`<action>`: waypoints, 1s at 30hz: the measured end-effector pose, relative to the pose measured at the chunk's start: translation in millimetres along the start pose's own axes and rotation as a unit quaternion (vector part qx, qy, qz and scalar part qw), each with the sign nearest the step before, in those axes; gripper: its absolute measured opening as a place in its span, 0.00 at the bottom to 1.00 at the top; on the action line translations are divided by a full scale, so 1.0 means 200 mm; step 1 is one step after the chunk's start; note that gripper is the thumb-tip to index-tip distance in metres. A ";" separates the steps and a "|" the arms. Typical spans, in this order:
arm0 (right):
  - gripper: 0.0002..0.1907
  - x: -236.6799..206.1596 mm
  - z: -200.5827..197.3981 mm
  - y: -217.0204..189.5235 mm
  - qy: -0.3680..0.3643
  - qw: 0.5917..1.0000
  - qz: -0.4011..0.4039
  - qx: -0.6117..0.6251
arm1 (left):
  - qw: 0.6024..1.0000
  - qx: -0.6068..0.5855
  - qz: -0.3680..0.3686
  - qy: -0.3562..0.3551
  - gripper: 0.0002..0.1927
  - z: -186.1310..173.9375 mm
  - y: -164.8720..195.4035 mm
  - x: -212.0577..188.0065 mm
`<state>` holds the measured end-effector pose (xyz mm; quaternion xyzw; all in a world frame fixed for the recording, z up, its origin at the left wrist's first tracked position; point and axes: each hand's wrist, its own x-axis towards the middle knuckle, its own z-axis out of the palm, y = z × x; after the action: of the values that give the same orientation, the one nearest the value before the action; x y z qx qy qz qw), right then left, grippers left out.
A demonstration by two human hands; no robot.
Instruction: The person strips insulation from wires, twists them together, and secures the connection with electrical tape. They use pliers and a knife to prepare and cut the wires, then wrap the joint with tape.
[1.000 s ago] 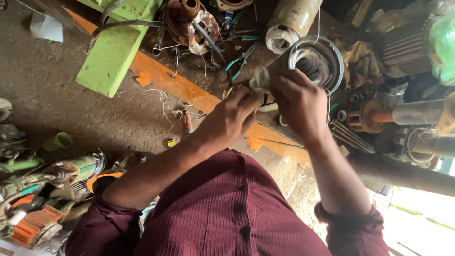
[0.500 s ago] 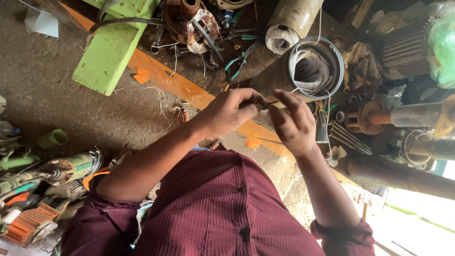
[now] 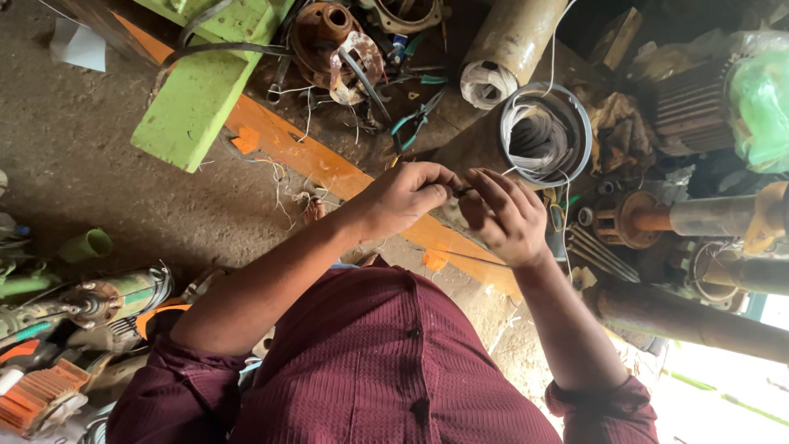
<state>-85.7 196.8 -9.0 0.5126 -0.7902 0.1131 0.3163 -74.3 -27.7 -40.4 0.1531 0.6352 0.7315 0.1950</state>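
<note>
My left hand (image 3: 404, 200) and my right hand (image 3: 504, 218) meet in front of my chest, fingertips pinched together on a small thin dark piece (image 3: 463, 191), possibly a wire end; it is too small to tell. Pale thin wires run up from my right hand toward a round metal ring (image 3: 582, 123) that holds a coil of winding wire (image 3: 532, 136), just beyond my fingers. My maroon shirt fills the lower part of the view.
An orange plank (image 3: 329, 168) crosses under my hands, with a green plank (image 3: 201, 94) on it. Teal-handled pliers (image 3: 415, 119), a rusty motor part (image 3: 329, 37), a metal cylinder (image 3: 514, 41), a finned motor (image 3: 690, 107), a shaft (image 3: 699, 218) and a pump (image 3: 107, 300) lie around.
Both hands have drawn back from the ring with the wire coil toward my body and closed together on the small piece. My right hand no longer reaches to the ring.
</note>
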 end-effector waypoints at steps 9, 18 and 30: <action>0.14 0.18 -0.06 -0.03 -0.063 0.970 0.220 0.082 | 0.907 0.343 0.201 0.138 0.15 0.08 0.06 -0.12; 0.12 0.32 -0.10 -0.04 -0.112 0.918 0.332 0.183 | 0.898 0.336 0.233 0.163 0.12 0.09 0.05 -0.10; 0.09 0.07 -0.04 -0.04 -0.003 0.999 -0.035 -0.014 | 0.964 0.227 0.118 0.069 0.10 0.02 0.03 -0.06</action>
<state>-79.9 186.7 5.0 0.5354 -0.7745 0.0895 0.3248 -62.4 -31.3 -32.7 0.2166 0.7739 0.5947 0.0231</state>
